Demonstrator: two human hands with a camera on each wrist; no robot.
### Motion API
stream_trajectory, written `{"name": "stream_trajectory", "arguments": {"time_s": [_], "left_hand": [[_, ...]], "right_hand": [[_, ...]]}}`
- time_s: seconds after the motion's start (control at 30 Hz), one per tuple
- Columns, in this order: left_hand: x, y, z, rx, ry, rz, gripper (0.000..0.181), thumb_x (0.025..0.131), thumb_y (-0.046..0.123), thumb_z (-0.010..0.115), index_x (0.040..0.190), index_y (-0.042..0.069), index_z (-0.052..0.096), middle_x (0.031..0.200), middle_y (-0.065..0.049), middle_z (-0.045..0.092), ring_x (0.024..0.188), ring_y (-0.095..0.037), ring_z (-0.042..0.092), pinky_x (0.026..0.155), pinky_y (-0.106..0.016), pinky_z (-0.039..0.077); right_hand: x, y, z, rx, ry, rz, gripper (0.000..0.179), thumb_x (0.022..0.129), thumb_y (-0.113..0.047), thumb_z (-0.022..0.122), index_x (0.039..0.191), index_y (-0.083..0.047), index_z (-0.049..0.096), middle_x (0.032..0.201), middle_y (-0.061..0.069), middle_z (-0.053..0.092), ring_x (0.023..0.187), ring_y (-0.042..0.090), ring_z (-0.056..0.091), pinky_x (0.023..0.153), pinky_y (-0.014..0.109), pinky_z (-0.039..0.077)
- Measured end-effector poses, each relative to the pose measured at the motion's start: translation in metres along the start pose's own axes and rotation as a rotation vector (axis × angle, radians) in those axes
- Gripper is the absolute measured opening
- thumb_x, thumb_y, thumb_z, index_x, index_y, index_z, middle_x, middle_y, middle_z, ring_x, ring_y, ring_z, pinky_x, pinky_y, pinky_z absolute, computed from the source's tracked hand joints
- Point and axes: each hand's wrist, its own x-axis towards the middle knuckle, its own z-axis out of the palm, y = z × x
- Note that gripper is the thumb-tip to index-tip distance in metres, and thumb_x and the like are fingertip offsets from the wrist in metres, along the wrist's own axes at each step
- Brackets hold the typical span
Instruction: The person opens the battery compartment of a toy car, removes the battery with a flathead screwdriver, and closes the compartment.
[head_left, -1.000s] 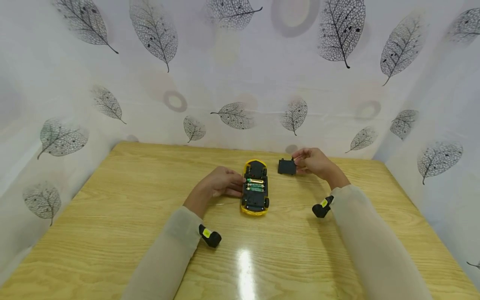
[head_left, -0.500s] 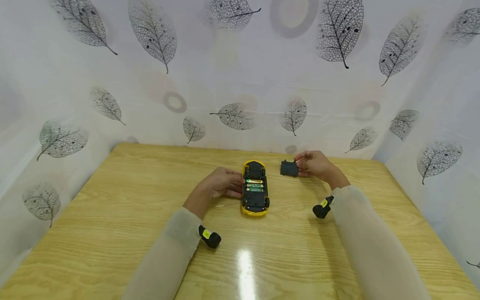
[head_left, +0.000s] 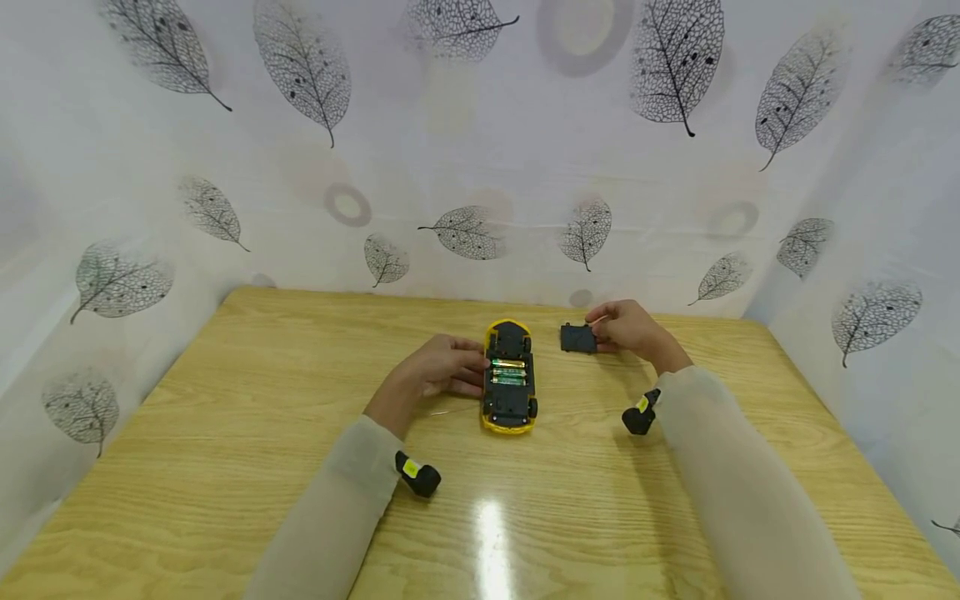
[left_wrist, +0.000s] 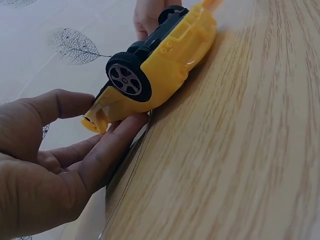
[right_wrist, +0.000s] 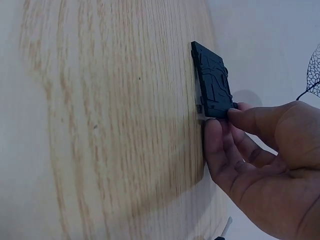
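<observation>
Right grip (head_left: 630,327) on edge of cover (head_left: 577,338)

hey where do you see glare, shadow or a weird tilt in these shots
Head view: a white glare streak on the pale wooden table; left wrist view: dimmer, steeply slanted, the yellow plastic toy car fairly sharp; right wrist view: also slanted, a broad soft shadow on the table beside the right hand.

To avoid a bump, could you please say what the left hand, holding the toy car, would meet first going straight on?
Beyond the toy car, probably the black cover in the right hand, though its height is unclear.
</observation>
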Motion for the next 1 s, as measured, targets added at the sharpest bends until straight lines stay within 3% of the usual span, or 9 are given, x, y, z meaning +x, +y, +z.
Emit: {"name": "stream_trajectory", "arguments": {"time_s": [0.33, 0.43, 0.6, 0.83, 1.0], "left_hand": [[-0.003, 0.001, 0.000, 0.013, -0.011, 0.008, 0.059, 0.099, 0.001, 0.061, 0.153, -0.006, 0.039, 0.121, -0.027, 0.066, 0.092, -0.030, 0.071, 0.085, -0.045, 0.064], [-0.003, 0.001, 0.000, 0.024, -0.018, 0.004, 0.059, 0.099, 0.002, 0.060, 0.153, -0.007, 0.038, 0.123, -0.027, 0.066, 0.095, -0.031, 0.072, 0.085, -0.045, 0.064], [-0.002, 0.001, -0.001, 0.032, -0.030, -0.003, 0.061, 0.100, 0.003, 0.061, 0.154, -0.006, 0.036, 0.125, -0.026, 0.065, 0.099, -0.031, 0.071, 0.087, -0.045, 0.064], [-0.003, 0.003, -0.001, 0.044, -0.034, -0.002, 0.061, 0.100, 0.004, 0.062, 0.154, -0.005, 0.036, 0.126, -0.026, 0.064, 0.100, -0.031, 0.071, 0.088, -0.045, 0.064], [-0.003, 0.003, -0.001, 0.048, -0.042, -0.005, 0.063, 0.100, 0.005, 0.062, 0.155, -0.005, 0.034, 0.127, -0.026, 0.064, 0.101, -0.031, 0.071, 0.088, -0.044, 0.063]], "right_hand": [[-0.010, -0.015, 0.003, -0.092, -0.004, -0.002, 0.038, 0.102, -0.002, 0.054, 0.138, 0.009, 0.051, 0.135, 0.028, 0.056, 0.099, 0.026, 0.066, 0.083, 0.036, 0.063], [-0.016, -0.017, -0.001, -0.091, -0.006, -0.001, 0.039, 0.103, -0.004, 0.054, 0.139, 0.011, 0.049, 0.129, 0.029, 0.058, 0.094, 0.027, 0.064, 0.084, 0.039, 0.063], [-0.024, -0.016, -0.014, -0.080, -0.005, -0.016, 0.042, 0.107, -0.014, 0.054, 0.140, 0.012, 0.048, 0.113, 0.026, 0.058, 0.088, 0.028, 0.061, 0.088, 0.042, 0.063], [-0.041, -0.009, -0.036, -0.108, 0.019, -0.017, 0.040, 0.109, -0.016, 0.051, 0.139, 0.010, 0.049, 0.123, 0.029, 0.054, 0.100, 0.038, 0.059, 0.095, 0.046, 0.061], [-0.055, -0.003, -0.048, -0.143, 0.036, -0.010, 0.041, 0.109, -0.018, 0.052, 0.138, 0.011, 0.049, 0.116, 0.027, 0.058, 0.096, 0.036, 0.060, 0.091, 0.042, 0.062]]}}
